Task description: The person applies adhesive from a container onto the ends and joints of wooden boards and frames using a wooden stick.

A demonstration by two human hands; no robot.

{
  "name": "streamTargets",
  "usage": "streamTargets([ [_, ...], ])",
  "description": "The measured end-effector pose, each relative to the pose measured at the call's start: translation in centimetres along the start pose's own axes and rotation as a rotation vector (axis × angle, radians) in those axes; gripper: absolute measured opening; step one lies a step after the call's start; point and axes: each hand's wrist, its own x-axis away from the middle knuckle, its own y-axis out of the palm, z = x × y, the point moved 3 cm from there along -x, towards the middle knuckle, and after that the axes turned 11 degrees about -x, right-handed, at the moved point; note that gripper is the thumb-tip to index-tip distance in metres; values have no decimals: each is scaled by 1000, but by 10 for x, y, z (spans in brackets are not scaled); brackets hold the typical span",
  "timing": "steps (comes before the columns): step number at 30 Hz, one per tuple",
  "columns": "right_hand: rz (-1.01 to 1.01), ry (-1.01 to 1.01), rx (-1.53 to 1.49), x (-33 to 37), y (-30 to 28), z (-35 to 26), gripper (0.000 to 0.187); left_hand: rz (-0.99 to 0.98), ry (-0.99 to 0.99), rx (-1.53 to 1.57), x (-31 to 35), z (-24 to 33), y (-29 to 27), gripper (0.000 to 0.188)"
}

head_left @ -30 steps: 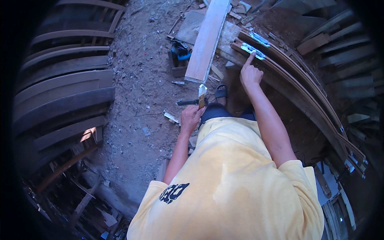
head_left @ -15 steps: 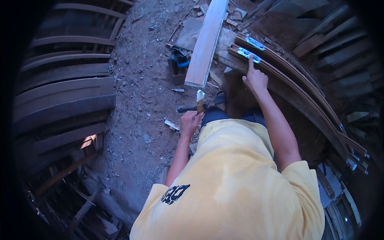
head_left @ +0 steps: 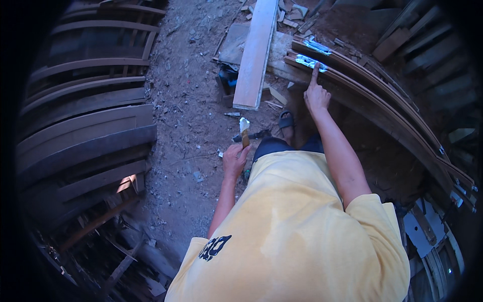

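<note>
My left hand (head_left: 234,160) is closed around the brown handle of a short, flat tool with a whitish end (head_left: 244,130). That end points up and away from me; its exact kind is unclear. On the right, my right hand (head_left: 317,96) reaches out with its index finger extended and the other fingers loosely bent. The fingertip is on or just over a shiny, silvery plastic-like patch (head_left: 306,61) near the end of a long brown wooden board (head_left: 362,90). A second shiny patch (head_left: 317,47) lies on the neighbouring board, just beyond.
A long pale plank (head_left: 255,60) runs away from me at centre, beside a dark box (head_left: 226,83) with something blue inside. Stacked wooden panels (head_left: 95,126) line the left. A dark tool (head_left: 257,135) lies on the dirt floor near my sandalled foot (head_left: 286,122). Wood scraps (head_left: 294,15) litter the far ground.
My left hand and the tool have shifted slightly left and down. My right fingertip remains at the shiny patch and has slid a little toward its near end.
</note>
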Motion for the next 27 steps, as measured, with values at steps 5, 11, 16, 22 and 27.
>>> streamTargets([
  [5,11,-3,25,2,1,4,108,16,48,31,-5,3,1,19],
  [11,-9,-19,103,4,2,2,114,33,83,-28,-7,6,4,21],
  [16,-12,-34,116,9,8,-3,106,37,76,-1,-5,7,4,20],
  [22,23,-247,275,7,18,2,111,74,79,47,4,8,10,20],
  [27,-28,-66,121,18,-2,-22,78,80,55,23,14,4,10,22],
])
